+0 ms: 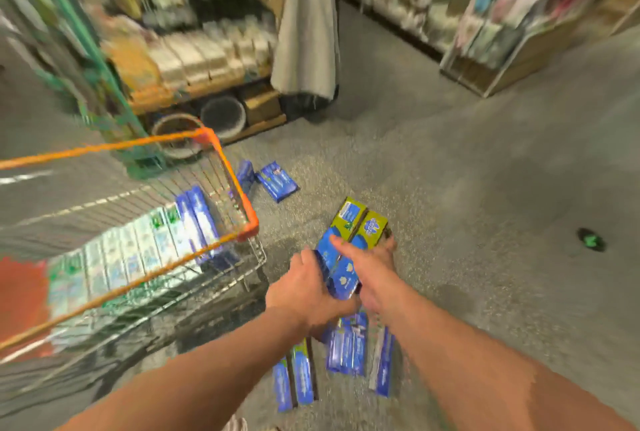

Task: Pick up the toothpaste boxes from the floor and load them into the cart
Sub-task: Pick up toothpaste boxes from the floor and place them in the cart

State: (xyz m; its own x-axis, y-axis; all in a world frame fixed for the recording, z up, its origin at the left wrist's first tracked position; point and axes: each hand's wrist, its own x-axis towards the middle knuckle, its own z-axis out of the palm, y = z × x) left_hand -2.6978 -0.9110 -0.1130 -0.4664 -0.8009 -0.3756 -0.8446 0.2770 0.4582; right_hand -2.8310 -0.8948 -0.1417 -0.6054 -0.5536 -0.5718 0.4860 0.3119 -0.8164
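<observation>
A bundle of blue and yellow-green toothpaste boxes (pixel 349 240) is held between both hands above the floor. My left hand (pixel 304 288) grips its left side and my right hand (pixel 370 264) grips its right side, thumb across the top. More blue boxes (pixel 346 347) lie on the floor below my hands, with two others (pixel 298 375) nearer me. Farther off, two blue boxes (pixel 277 181) lie by the cart's corner. The wire cart (pixel 221 160) with its orange rim stands at the left and holds several boxes (pixel 138 243).
Shelves of goods (pixel 207 53) line the back left and back right (pixel 502 15). A person's grey garment (pixel 308 32) hangs at the aisle's centre back. Two round bowls (pixel 221 115) sit under the left shelf. A small dark green thing (pixel 590 240) lies on the floor at right.
</observation>
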